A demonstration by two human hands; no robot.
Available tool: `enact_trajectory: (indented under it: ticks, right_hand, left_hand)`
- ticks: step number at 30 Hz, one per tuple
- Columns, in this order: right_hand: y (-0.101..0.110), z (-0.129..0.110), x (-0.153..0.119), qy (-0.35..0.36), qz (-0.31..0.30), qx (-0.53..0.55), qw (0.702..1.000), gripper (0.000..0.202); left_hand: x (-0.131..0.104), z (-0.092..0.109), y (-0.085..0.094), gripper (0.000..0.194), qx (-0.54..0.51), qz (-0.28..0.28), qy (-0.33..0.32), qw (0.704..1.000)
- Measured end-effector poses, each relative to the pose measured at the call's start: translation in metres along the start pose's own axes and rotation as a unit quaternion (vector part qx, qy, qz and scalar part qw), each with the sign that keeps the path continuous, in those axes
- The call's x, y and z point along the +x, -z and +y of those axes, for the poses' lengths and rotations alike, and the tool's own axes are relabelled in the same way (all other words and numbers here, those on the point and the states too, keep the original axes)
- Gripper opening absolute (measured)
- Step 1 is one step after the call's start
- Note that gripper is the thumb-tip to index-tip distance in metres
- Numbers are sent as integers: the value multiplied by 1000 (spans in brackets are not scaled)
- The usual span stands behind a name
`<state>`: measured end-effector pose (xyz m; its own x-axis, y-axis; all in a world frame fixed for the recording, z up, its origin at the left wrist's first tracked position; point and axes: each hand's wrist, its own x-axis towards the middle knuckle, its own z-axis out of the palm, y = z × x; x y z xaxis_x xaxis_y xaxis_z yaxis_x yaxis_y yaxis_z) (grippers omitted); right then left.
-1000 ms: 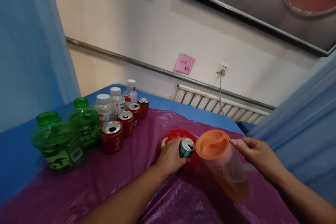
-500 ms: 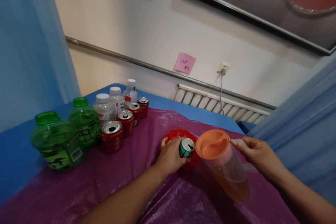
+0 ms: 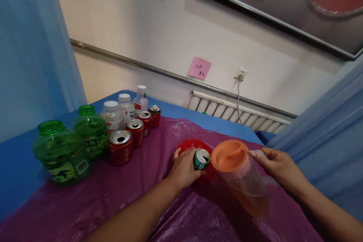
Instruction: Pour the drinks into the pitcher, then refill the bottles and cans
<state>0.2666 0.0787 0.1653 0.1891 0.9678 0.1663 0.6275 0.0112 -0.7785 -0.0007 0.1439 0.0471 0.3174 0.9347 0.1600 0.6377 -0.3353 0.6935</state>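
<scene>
My left hand (image 3: 185, 168) is wrapped round a small green drink can (image 3: 202, 159), whose silver top with its opened mouth tilts toward the right. Beneath and behind the can lies a red scalloped bowl (image 3: 195, 144), partly covered by the hand. My right hand (image 3: 279, 164) grips the handle of a clear plastic pitcher (image 3: 249, 185) with an orange lid (image 3: 229, 156). The pitcher leans left, its lid close beside the can, and amber liquid shows in its lower part. I cannot tell whether any liquid is flowing between them.
On the left, several red cans (image 3: 121, 148) form a row beside white-capped clear bottles (image 3: 112, 117) and two green jars (image 3: 61, 153). A purple plastic sheet (image 3: 119, 193) covers part of the blue tabletop (image 3: 19, 140). Behind are a radiator (image 3: 221, 110) and a wall socket (image 3: 241, 73).
</scene>
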Motion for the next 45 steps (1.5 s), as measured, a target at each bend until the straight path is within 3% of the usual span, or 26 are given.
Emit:
enact_trajectory:
  ticks: [26,34,38,42,45]
  right_hand:
    - [-6,3,2,-43,-15,6,999,64]
    - [-1,26,9,-35,17,88,995,60]
    - [0,45,20,-42,70,191,978,56]
    - [-6,61,29,-42,138,332,932,50]
    - [-13,76,35,-40,173,377,909,50]
  left_hand:
    - [0,3,3,51,-16,3,-1,1000]
    - [1,3,1,62,-22,4,-3,1000]
    - [2,4,2,62,-17,8,-2,1000]
    - [4,6,5,68,-9,3,11,1000]
    - [5,9,8,68,0,4,18,1000]
